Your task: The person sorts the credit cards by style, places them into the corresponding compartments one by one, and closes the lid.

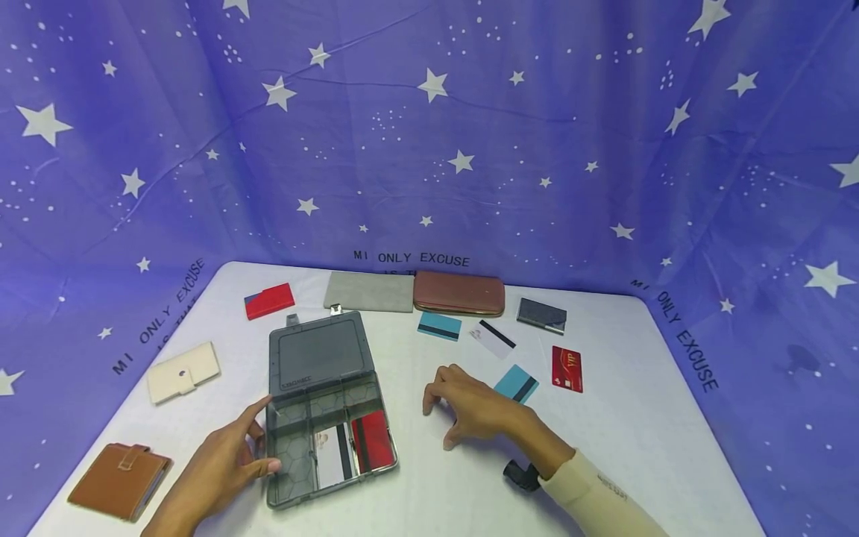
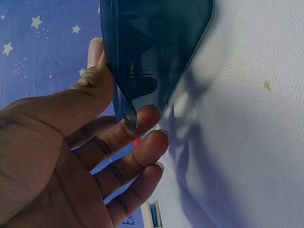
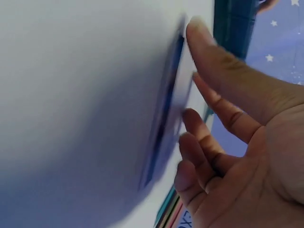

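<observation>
My left hand (image 1: 224, 466) holds the left side of a grey see-through plastic organizer box (image 1: 288, 477), thumb over its rim and index finger along the outer wall. The box's lid (image 1: 321, 350) is folded back. In its front middle compartment lies a white card (image 1: 330, 456) with a black stripe; a red striped card (image 1: 376, 441) is in the front right one. Right of the box, my right hand (image 1: 473, 406) hovers low over the table, fingers bent and spread, nothing between them. In the right wrist view a pale card (image 3: 166, 99) with a dark stripe lies close by the fingertips.
Loose cards lie right of centre: blue cards (image 1: 439, 326) (image 1: 517, 383), a white striped card (image 1: 493, 338) and a red card (image 1: 567, 369). Around them are a grey wallet (image 1: 370, 291), brown wallet (image 1: 459, 293), dark card case (image 1: 541, 315), red holder (image 1: 270, 300), cream wallet (image 1: 184, 371) and tan wallet (image 1: 121, 481).
</observation>
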The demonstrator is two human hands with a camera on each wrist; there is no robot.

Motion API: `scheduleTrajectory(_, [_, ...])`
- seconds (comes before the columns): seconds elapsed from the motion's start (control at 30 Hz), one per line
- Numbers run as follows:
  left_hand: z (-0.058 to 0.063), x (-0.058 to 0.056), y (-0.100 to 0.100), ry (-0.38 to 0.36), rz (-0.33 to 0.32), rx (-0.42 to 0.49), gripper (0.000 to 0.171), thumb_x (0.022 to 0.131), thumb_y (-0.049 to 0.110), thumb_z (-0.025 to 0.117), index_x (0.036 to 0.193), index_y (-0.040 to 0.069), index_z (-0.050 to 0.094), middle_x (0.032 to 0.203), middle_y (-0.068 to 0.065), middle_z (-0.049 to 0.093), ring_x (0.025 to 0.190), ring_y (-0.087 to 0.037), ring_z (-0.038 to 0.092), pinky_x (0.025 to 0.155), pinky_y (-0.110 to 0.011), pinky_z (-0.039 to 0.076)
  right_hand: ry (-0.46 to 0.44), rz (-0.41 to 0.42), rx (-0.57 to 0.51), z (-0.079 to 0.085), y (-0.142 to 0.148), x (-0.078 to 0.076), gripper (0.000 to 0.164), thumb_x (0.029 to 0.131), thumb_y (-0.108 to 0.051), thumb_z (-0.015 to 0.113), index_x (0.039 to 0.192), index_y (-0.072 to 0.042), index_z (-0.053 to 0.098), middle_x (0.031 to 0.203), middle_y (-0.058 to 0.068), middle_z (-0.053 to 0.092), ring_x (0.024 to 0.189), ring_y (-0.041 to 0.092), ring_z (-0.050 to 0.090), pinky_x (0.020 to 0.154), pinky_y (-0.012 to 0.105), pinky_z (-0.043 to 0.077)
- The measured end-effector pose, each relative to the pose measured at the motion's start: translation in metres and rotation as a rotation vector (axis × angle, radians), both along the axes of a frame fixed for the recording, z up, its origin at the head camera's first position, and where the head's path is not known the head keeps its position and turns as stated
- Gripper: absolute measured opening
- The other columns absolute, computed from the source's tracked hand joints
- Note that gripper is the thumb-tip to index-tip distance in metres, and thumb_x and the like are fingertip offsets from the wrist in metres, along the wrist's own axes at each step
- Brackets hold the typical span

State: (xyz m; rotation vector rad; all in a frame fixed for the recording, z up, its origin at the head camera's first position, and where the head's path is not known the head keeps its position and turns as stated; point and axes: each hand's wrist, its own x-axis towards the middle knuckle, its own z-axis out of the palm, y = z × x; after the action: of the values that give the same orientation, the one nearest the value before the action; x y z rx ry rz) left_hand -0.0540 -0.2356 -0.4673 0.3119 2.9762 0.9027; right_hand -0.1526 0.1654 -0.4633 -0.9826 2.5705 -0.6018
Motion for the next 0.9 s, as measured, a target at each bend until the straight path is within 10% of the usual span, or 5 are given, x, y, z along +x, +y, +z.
scheduleTrajectory(0.3, [0.000,0.001,0.000,0.037,-0.019,0.005,0.092,0.073,0.026,0.087,0.150,0.009,0.039,0.095,0.003,0.061,0.062,0.007,0.044,0.057,-0.022,0.041,0.060,-0.043,-0.015,-0.002,-0.006,-0.008,0.038,0.067,-0.027,0.093,0.087,-0.023,0.060,0.088,-0.010,0.055,0.087,0.006,0.047,0.079,0.026,0.042])
scheduleTrajectory(0.6, [-0.001,0.000,0.000,0.043,-0.020,0.002,0.092,0.072,0.026,0.087,0.150,0.010,0.039,0.095,0.004,0.060,0.062,0.007,0.044,0.057,-0.022,0.041,0.074,-0.125,-0.387,0.013,-0.026,-0.014,0.021,0.096,-0.014,0.067,0.113,-0.026,0.064,0.081,-0.009,0.059,0.065,0.009,0.053,0.060,0.023,0.046])
scheduleTrajectory(0.9, [-0.001,0.000,0.000,0.048,-0.021,0.003,0.092,0.072,0.024,0.087,0.149,0.009,0.039,0.094,0.005,0.060,0.061,0.007,0.044,0.056,-0.022,0.041,-0.059,-0.320,-0.689,0.026,-0.070,-0.002,0.020,0.085,-0.022,0.080,0.103,-0.025,0.073,0.077,-0.005,0.067,0.061,0.012,0.059,0.054,0.023,0.046])
